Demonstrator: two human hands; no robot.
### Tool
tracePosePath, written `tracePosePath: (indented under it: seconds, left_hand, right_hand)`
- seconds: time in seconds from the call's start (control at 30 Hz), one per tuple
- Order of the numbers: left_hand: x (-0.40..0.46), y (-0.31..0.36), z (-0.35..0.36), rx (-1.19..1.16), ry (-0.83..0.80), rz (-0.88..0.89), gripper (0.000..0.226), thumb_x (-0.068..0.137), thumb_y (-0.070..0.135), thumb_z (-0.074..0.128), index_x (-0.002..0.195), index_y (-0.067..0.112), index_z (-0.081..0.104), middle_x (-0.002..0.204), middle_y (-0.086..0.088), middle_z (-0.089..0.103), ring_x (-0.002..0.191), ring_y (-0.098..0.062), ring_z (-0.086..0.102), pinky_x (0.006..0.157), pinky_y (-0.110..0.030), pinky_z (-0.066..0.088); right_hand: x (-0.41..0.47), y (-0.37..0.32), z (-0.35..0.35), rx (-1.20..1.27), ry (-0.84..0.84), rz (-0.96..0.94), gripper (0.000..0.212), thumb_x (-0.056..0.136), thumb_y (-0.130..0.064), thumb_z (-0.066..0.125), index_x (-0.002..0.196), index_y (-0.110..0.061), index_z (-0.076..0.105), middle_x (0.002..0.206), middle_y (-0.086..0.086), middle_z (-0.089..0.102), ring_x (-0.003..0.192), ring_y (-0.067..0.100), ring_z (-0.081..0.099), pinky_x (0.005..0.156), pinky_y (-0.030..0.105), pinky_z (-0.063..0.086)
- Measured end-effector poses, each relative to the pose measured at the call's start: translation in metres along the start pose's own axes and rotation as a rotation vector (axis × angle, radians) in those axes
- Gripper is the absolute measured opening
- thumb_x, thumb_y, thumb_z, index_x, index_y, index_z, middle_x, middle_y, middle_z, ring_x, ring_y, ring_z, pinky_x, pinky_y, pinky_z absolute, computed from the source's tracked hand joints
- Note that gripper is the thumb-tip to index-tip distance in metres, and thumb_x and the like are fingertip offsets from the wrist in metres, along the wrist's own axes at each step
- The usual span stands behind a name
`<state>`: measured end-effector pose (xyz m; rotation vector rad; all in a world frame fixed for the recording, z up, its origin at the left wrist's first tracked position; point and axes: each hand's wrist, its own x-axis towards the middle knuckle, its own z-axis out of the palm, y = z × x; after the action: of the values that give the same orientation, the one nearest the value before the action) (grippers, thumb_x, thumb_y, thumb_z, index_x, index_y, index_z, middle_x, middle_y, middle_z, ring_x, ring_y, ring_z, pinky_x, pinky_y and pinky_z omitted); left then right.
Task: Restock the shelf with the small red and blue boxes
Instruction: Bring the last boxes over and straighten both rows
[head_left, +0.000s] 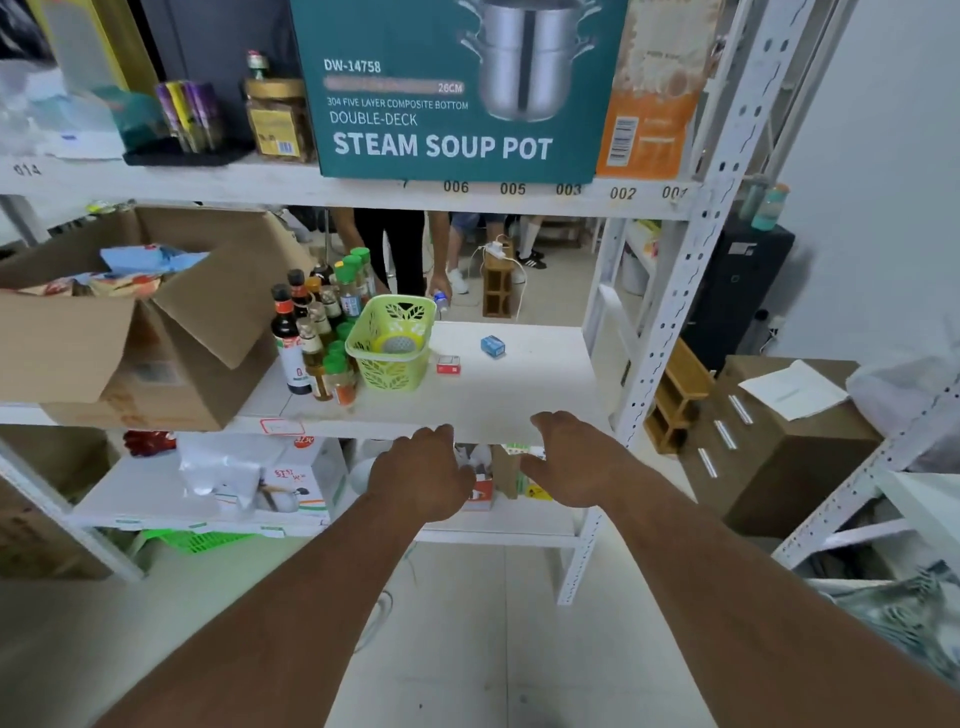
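Note:
A small red box (448, 364) lies on the white middle shelf (519, 400), just right of a green basket. A small blue box (493, 346) lies a little farther back and to the right. Both my hands are below the shelf's front edge, in front of the lower shelf. My left hand (421, 473) has its fingers curled, and a red-and-white box (480, 493) shows just beyond its knuckles; I cannot tell whether the hand holds it. My right hand (569, 460) is palm down with fingers bent, nothing visible in it.
A green basket (392, 343) and several sauce bottles (311, 332) stand left of the boxes, beside an open cardboard carton (130, 332). A steam soup pot box (452, 88) sits on the top shelf. White uprights (670, 312) frame the right side. A person stands behind the shelf.

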<state>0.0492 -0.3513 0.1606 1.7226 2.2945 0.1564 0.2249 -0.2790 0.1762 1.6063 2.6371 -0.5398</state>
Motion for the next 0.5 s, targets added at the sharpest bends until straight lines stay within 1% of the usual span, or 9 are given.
tracePosePath:
  seconds: [0.17,0.3,0.43,0.5]
  left_hand:
    - [0.051,0.015,0.005,-0.016,-0.015,-0.043,0.061,0.093,0.050,0.046,0.143,0.017,0.037,0.143,-0.009,0.048,0.130,-0.031,0.046,0.103,-0.040,0.040]
    - [0.095,0.030,0.009,-0.011,-0.014,-0.096,0.063,0.093,0.049,0.045,0.145,0.017,0.034,0.141,-0.008,0.048,0.128,-0.030,0.047,0.099,-0.040,0.042]
    - [0.134,0.039,0.018,-0.036,-0.019,-0.151,0.065,0.093,0.050,0.045,0.147,0.017,0.031,0.142,-0.008,0.047,0.128,-0.031,0.047,0.100,-0.042,0.042]
    - [0.151,0.040,0.022,-0.059,-0.027,-0.173,0.064,0.093,0.049,0.045,0.146,0.017,0.032,0.141,-0.008,0.047,0.128,-0.031,0.046,0.100,-0.042,0.042]
  right_hand:
    - [0.052,0.021,-0.002,-0.012,-0.011,-0.016,0.056,0.097,-0.042,0.057,0.143,-0.014,0.043,0.139,0.008,0.052,0.126,0.026,0.054,0.104,0.037,0.047]
    - [0.098,0.049,-0.009,-0.005,-0.035,-0.014,0.063,0.091,-0.043,0.064,0.142,-0.013,0.042,0.139,0.007,0.051,0.126,0.026,0.053,0.102,0.037,0.047]
    - [0.138,0.069,-0.014,-0.014,-0.032,-0.036,0.059,0.097,-0.046,0.056,0.144,-0.012,0.042,0.140,0.009,0.052,0.126,0.026,0.054,0.103,0.037,0.046]
    - [0.157,0.077,-0.013,-0.011,-0.026,-0.042,0.056,0.097,-0.045,0.056,0.142,-0.014,0.045,0.137,0.007,0.056,0.122,0.025,0.056,0.101,0.036,0.046]
